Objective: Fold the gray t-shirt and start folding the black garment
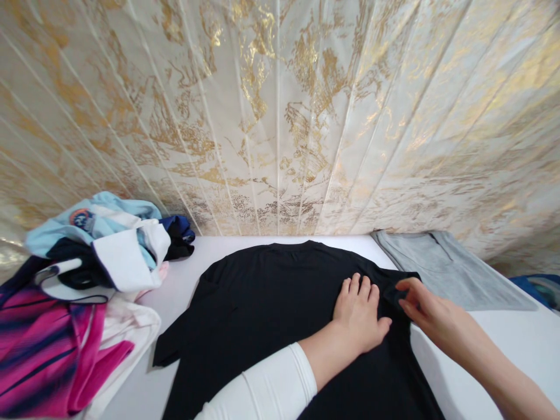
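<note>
A black T-shirt (271, 309) lies spread out, its neckline at the far side and one sleeve reaching out to the left. On its right half my left hand (359, 312) presses flat, palm down, with fingers stretched out. Beside it, at the shirt's right sleeve, my right hand (422, 303) is curled with thumb and forefinger nearly together on the black cloth. The fabric around that sleeve looks bunched, and the exact pinch point is partly hidden by the fingers.
A heap of clothes with a light blue garment (118, 213) and a pink-and-navy garment (39, 356) rises at the left. Flat at the back right is a grey garment (455, 274). Behind the white table (503, 344) hangs a gold-patterned curtain (280, 116). Something blue (531, 289) shows at the far right.
</note>
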A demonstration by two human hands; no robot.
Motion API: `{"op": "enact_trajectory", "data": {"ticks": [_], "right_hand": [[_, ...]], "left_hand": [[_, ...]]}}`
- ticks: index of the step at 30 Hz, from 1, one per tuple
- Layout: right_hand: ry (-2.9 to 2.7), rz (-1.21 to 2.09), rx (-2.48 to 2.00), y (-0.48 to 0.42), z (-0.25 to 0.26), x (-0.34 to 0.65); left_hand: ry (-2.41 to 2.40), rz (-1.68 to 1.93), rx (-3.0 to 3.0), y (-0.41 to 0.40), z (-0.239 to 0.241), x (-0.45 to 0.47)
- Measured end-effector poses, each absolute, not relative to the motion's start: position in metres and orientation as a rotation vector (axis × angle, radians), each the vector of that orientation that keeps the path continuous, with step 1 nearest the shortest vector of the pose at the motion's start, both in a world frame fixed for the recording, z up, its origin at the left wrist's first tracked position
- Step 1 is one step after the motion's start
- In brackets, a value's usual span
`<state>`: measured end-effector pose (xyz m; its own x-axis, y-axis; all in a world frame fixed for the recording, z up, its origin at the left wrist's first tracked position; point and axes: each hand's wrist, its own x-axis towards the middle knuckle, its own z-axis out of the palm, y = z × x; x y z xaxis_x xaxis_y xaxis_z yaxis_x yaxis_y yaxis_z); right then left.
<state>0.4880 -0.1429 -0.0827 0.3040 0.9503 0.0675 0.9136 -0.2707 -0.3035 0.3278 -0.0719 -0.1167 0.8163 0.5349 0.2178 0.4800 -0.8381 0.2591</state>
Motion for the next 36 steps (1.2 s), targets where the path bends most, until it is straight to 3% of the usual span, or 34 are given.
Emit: {"op": "enact_trajectory", "data": {"ticks": [2,6,16,20,25,36], "right_hand": [[-1.743,0.12,-2.112,-0.12,-0.072,0.464],[-1.961,0.403,-1.814,-0.069,-0.082,0.438],[-2.033,0.078,-2.123,-0.029,-0.142,0.473],[-2.053,-0.09,-2.182,-0.032,-0.143,0.46],[-2.082,-0.103,-2.188,-0.033,-0.139,0.456],[-2.116,0.019,-2.326,-0.032,-0.124,0.449]], "left_hand": [[0.775,0.419,2.818,-0.071,-0.118,0.328],[0.762,0.433,2.898,-0.07,-0.12,0.33],[0.625,0.388,2.833,-0.064,-0.113,0.285],[1.006,0.348,2.766,-0.034,-0.111,0.215],[1.591,0.206,2.598,0.027,-0.11,0.123],[1.581,0.1,2.704,0.061,-0.11,0.088]]}}
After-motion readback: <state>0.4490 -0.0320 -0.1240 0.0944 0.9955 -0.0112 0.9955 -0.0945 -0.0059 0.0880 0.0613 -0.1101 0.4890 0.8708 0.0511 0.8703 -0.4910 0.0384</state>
